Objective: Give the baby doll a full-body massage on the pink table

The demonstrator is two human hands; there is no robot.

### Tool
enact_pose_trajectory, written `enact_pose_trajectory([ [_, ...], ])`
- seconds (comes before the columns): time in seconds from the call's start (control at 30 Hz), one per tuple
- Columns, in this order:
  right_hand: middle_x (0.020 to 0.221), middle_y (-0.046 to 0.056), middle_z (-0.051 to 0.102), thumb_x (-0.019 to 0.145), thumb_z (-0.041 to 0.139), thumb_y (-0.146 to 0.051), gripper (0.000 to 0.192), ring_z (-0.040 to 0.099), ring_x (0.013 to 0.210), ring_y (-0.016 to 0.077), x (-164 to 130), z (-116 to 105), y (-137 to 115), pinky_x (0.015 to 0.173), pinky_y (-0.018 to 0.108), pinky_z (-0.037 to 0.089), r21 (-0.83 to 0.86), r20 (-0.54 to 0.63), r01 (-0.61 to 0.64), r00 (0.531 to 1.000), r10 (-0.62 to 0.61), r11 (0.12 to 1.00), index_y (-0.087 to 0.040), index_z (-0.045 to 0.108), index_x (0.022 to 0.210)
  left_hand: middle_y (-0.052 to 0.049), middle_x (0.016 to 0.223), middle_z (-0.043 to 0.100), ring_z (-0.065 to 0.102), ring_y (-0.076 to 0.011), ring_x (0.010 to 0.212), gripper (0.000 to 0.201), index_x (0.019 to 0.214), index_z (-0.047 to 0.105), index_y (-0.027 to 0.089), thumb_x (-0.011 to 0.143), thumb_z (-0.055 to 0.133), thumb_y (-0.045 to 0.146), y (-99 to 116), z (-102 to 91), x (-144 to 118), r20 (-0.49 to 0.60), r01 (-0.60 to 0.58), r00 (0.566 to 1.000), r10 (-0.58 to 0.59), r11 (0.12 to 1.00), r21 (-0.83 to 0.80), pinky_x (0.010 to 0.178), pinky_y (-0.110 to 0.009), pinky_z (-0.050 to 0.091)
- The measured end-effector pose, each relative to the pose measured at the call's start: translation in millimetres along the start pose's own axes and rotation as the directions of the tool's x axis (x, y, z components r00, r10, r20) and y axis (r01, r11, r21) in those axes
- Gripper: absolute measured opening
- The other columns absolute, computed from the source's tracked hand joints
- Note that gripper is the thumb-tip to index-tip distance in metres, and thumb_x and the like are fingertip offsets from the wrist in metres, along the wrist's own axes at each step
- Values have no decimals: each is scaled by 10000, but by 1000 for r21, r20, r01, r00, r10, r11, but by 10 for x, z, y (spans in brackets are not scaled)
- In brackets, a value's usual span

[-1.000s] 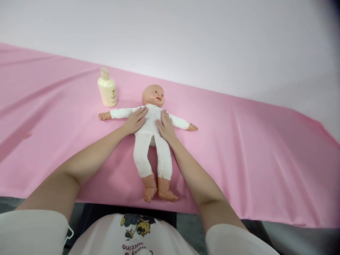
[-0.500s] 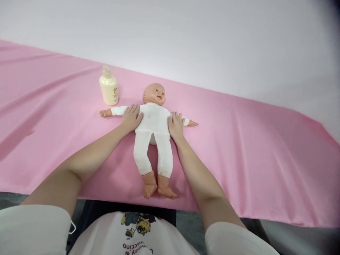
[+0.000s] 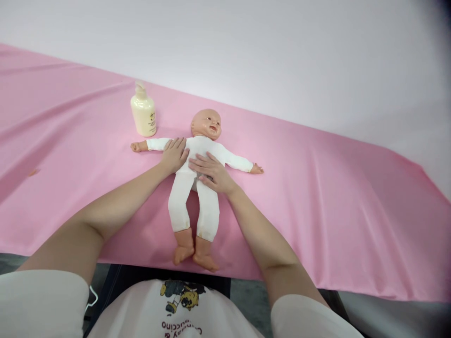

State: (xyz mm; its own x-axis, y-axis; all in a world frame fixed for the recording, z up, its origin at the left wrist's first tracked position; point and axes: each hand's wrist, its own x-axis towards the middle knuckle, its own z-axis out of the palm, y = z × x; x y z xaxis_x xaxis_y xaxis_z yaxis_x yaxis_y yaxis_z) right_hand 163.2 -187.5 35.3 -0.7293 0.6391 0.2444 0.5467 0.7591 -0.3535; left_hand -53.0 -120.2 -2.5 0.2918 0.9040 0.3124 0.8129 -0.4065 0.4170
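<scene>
A baby doll (image 3: pixel 207 211) with a white cloth body lies face up, its arms spread and its bare feet toward me. My left hand (image 3: pixel 174 155) rests on the doll's shoulder and side, on the left of the picture, fingers stretched out. Flat across the doll's belly lies my right hand (image 3: pixel 213 172), its fingers apart and pointing left. Neither hand grips anything. Behind the doll's arm at left stands a cream pump bottle (image 3: pixel 144 115), upright and apart from my hands.
A pink cloth (image 3: pixel 310 202) with folds covers the table under the doll. Beyond its far edge rises a pale wall or panel (image 3: pixel 264 56). The table's near edge is just in front of my body, close to the doll's feet.
My right hand has moved left from the doll's side onto its belly. The doll's legs have shifted left, and its right-hand arm is uncovered. My left hand stays in place.
</scene>
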Motion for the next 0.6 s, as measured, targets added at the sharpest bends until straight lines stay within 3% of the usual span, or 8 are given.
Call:
enact_pose_trajectory([
  [0.1, 1591, -56, 457, 1013, 209, -618, 624, 312, 1556, 221, 13, 25, 43, 1320, 504, 138, 37, -33, -68, 997, 69, 997, -347, 475, 1508, -186, 1551, 481, 391, -315, 1489, 641, 1466, 490, 71, 1024, 219, 448, -8, -7, 4, -30, -16, 999, 16, 1000, -26, 1269, -524, 224],
  [0.2, 1639, -17, 383, 1001, 222, -649, 678, 234, 1585, 242, 9, 52, 161, 1308, 521, 164, 65, -103, -181, 977, 187, 981, -298, 433, 1541, -160, 1546, 493, 410, -274, 1479, 650, 1455, 517, 122, 1026, 209, 501, 31, -64, -22, -52, -192, 981, 186, 971, -140, 1266, -474, 261],
  [0.3, 1680, 14, 296, 996, 214, -659, 723, 158, 1603, 264, -5, 78, 262, 1306, 544, 138, 81, -160, -288, 941, 298, 954, -254, 385, 1569, -88, 1599, 441, 341, -247, 1528, 611, 1439, 563, 215, 1009, 279, 542, 110, -148, -76, -6, -459, 878, 479, 837, -298, 1280, -438, 244],
  [0.37, 1690, 22, 272, 991, 228, -666, 734, 140, 1606, 270, -12, 100, 318, 1305, 552, 134, 97, -188, -329, 921, 342, 939, -245, 369, 1576, -44, 1633, 388, 261, -255, 1564, 579, 1438, 574, 266, 996, 325, 545, 158, -191, -106, 60, -518, 818, 573, 778, -356, 1293, -470, 184],
  [0.43, 1691, 31, 271, 981, 255, -681, 748, 141, 1606, 269, -17, 130, 382, 1308, 548, 137, 124, -210, -341, 909, 361, 932, -238, 373, 1573, -33, 1648, 353, 217, -260, 1577, 574, 1467, 544, 275, 996, 338, 530, 189, -217, -123, 119, -504, 808, 577, 782, -366, 1295, -501, 135],
  [0.6, 1683, 67, 292, 984, 307, -655, 733, 187, 1597, 247, -24, 224, 529, 1324, 491, 145, 238, -312, -354, 854, 416, 905, -205, 383, 1558, -54, 1626, 393, 254, -271, 1565, 550, 1512, 484, 253, 1010, 339, 422, 201, -198, -122, 159, -412, 863, 480, 849, -331, 1284, -536, 135],
])
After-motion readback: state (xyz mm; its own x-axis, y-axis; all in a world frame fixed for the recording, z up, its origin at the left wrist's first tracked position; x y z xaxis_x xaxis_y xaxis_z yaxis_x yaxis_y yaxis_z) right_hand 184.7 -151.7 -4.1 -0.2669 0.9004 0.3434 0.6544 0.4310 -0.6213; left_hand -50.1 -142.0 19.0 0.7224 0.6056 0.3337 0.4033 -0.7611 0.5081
